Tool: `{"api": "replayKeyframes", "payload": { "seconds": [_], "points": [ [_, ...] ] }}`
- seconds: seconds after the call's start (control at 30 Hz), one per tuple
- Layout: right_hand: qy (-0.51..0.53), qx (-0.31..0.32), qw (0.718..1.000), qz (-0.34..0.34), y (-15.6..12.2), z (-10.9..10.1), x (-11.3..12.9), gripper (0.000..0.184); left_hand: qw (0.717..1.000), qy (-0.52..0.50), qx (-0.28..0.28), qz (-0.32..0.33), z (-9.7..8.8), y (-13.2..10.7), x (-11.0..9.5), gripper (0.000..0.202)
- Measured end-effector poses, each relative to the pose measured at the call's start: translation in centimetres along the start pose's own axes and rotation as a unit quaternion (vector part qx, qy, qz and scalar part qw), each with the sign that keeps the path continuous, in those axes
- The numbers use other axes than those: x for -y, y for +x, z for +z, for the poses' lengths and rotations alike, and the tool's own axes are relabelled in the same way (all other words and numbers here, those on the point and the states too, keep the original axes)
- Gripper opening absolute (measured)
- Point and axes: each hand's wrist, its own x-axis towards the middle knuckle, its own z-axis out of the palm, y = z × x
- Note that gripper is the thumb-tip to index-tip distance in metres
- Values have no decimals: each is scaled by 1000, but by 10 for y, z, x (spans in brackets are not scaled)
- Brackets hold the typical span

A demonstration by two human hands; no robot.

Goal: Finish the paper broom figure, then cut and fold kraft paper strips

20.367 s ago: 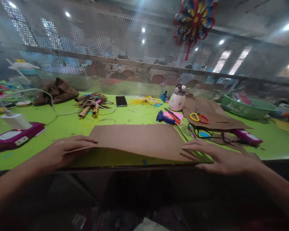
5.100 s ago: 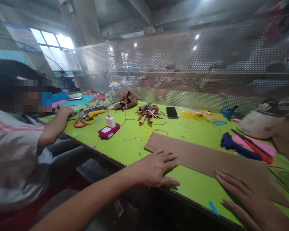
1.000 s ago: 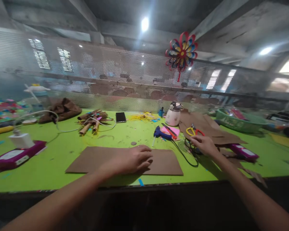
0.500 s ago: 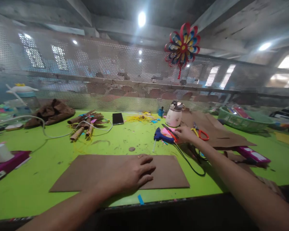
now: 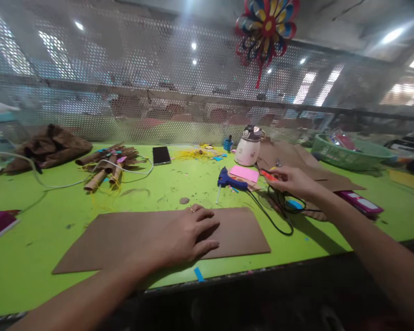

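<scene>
— Our right grip [image 5: 293, 183]: how far apart are its fingers, and what have they got?
— Thumb and fingers are pinched together round one red-orange tool [image 5: 269, 175], at three o'clock from the middle of our view. They hide part of it.
— Shall we count what else lies on the green counter [image 5: 165, 191]?
— We see one brown sheet [image 5: 124, 234], flat at seven o'clock; one blue glue gun [image 5: 238, 184] at four, with one black cord [image 5: 272, 225] trailing from it; one pink slip [image 5: 244, 174] just beside the tool; one lidded bottle [image 5: 247, 151] between two and three; one phone [image 5: 161, 156] at nine; one green basket [image 5: 352, 154] well out at three.
— The purple power strips?
— Two: the left one [image 5: 0, 224] between eight and nine, cut off by our view, the right one [image 5: 360, 202] just past three. In the tube bundle [image 5: 112, 165] at nine, we count at least three tubes; overlap hides the rest.
— And our left grip [image 5: 189, 230]?
— Palm down on the brown sheet, fingers loosely bent and a little spread, also near seven o'clock.
</scene>
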Motion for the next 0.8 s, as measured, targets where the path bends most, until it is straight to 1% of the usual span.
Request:
{"api": "replayKeyframes", "payload": {
  "seconds": [0.03, 0.07, 0.1, 0.17, 0.23, 0.33, 0.4, 0.63, 0.73, 0.8],
  "points": [
    [9, -1, 999, -44, -20, -2, -1, 42, 1000, 1, -2, -1, 1, 0, 0, 44],
    [11, 13, 996, -82, -39, -3, -3, 41, 1000, 1, -3, -3, 2, 1, 1, 45],
    [2, 21, 995, -100, -56, -1, -4, 39, 1000, 2, -5, -5, 3, 1, 1, 46],
    [-16, 19, 993, -115, -84, 5, -6, 33, 1000, 3, -7, -8, 4, 1, 2, 47],
    [-30, -1, 993, -114, -101, 13, -10, 31, 1000, 4, -8, -11, 5, 1, 3, 48],
    [-27, -3, 992, -120, -112, 21, -15, 31, 1000, 0, -2, -10, 4, 1, 2, 46],
    [-18, 3, 993, -118, -117, 22, -18, 31, 1000, -8, -1, -11, 3, 1, 1, 45],
    [-2, 32, 994, -101, -136, 12, -27, 33, 1000, -13, -4, -15, 3, 1, 0, 45],
    [15, 43, 994, -100, -145, 7, -25, 33, 1000, -11, -5, -11, 5, 2, 2, 46],
    [41, 73, 991, -104, -150, 5, -19, 33, 1000, -9, -7, -4, 6, 3, 3, 46]
  ]
}}
